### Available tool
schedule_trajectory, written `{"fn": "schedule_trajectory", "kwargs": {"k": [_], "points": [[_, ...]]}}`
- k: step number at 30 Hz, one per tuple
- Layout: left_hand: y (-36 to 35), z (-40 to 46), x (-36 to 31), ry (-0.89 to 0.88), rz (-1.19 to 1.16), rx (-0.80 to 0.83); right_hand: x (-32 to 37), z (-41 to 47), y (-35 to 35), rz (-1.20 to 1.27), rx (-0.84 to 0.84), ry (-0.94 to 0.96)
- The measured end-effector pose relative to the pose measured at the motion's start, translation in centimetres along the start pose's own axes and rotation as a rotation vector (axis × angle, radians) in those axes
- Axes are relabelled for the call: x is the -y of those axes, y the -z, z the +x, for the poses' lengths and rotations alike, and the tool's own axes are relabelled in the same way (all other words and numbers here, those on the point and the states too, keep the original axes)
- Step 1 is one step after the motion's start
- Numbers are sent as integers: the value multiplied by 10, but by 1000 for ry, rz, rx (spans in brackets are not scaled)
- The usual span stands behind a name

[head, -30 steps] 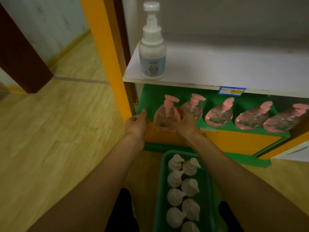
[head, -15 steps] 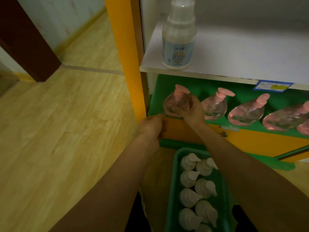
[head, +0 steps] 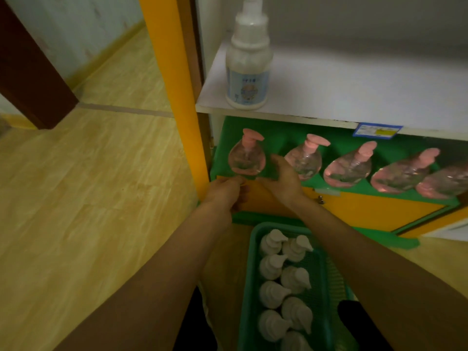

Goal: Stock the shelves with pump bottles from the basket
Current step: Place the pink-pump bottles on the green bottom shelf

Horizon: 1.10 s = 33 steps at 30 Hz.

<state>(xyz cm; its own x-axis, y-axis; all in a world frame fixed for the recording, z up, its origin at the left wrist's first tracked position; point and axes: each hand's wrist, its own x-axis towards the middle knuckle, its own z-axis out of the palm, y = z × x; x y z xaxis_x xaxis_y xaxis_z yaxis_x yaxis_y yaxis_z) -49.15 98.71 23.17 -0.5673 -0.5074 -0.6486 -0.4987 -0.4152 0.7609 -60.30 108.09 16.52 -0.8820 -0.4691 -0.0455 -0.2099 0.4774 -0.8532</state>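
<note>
The landmark is the leftmost clear, teardrop-shaped pump bottle with a pink pump head point(head: 247, 159). It stands upright at the left end of the green lower shelf point(head: 278, 133), close to the orange upright post point(head: 174, 97). Its long axis is vertical and its spout points right.

The right hand point(head: 283, 179) lies just to the right of this bottle and slightly below it. Its fingers point(head: 274, 160) are extended loosely toward the bottle's right flank. Whether they touch the bottle cannot be told. The left hand point(head: 224, 192) lies directly below the bottle's base, at the shelf's front edge. Its fingers are curled; what they hold, if anything, cannot be told.

The remaining stock, white pump bottles point(head: 283, 274), stands upright in two rows in the green plastic basket point(head: 247, 287) on the floor, below the landmark bottle and nearer the person. Both hands must travel down and back to reach it. The left hand appears marginally nearer the basket's far end.

To the right of the landmark bottle, four similar pink-pump bottles point(head: 349, 165) continue the row; the rightmost is cut off at the frame edge. Above the landmark bottle, a tall white bottle with a blue label point(head: 248, 74) stands on the white upper shelf point(head: 354, 92); its pump top is cut off. The near end of the basket is out of frame, so the bottle count is unknown. Lighting is dim.
</note>
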Motion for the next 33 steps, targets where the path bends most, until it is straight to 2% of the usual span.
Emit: {"fn": "schedule_trajectory", "kwargs": {"k": [5, 14, 18, 22, 25, 28, 30, 33], "points": [[-23, -12, 10, -25, 126, 74, -12, -34, 40, -59, 104, -22], [-62, -39, 35, -79, 330, 185, -24, -105, 116, -41, 72, -81], [-75, -45, 67, -186, 530, 235, -49, -136, 137, -273, 128, -110], [-81, -40, 129, -233, 720, 317, -93, -162, 127, -295, 142, -209], [-78, -39, 189, -236, 867, 381, -132, -180, 112, -388, 261, -246], [-71, -43, 234, -302, 1058, 480, -160, -197, 92, -490, 459, -288], [-68, -43, 255, -320, 1176, 553, -172, -206, 78, -519, 569, -300], [-67, -42, 274, -306, 1359, 612, -183, -212, 61, -554, 647, -247]]}}
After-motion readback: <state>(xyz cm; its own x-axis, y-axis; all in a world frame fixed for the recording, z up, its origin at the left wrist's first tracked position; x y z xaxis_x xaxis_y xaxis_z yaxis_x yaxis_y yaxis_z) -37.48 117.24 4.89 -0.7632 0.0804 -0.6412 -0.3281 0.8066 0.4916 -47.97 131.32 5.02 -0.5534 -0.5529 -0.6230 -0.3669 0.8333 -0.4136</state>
